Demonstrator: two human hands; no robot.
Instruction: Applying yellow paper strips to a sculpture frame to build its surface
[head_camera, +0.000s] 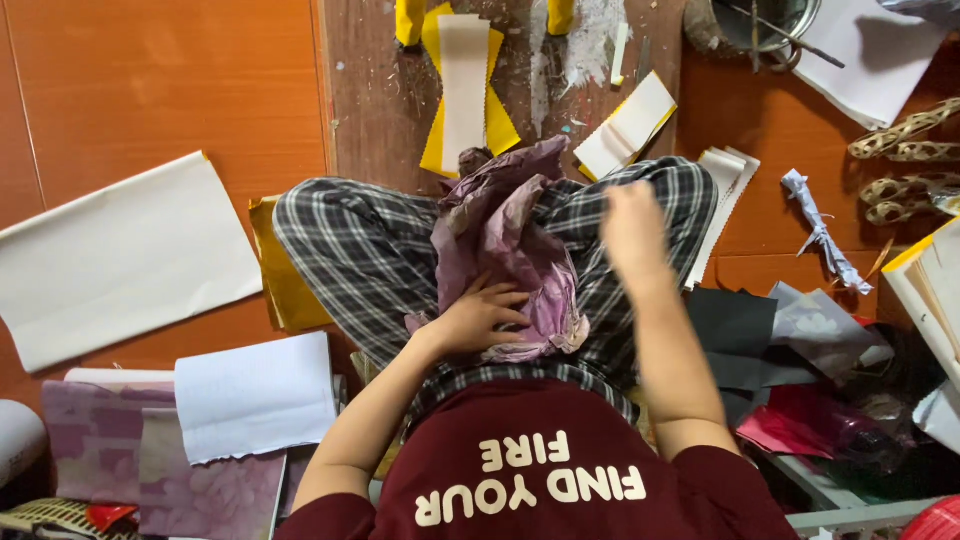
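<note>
At the centre of the frame a crumpled purple sheet of paper (505, 235) lies on the person's lap, over plaid trousers (370, 255). The left hand (480, 315) presses flat on its lower part, fingers spread. The right hand (632, 228), blurred, hovers just right of the paper above the knee, holding nothing; I cannot tell how its fingers sit. White paper sheets (120, 255) lie at left on the orange floor (150, 80).

bare floor (150, 80) at left, paper clutter (800, 340) at right
</note>
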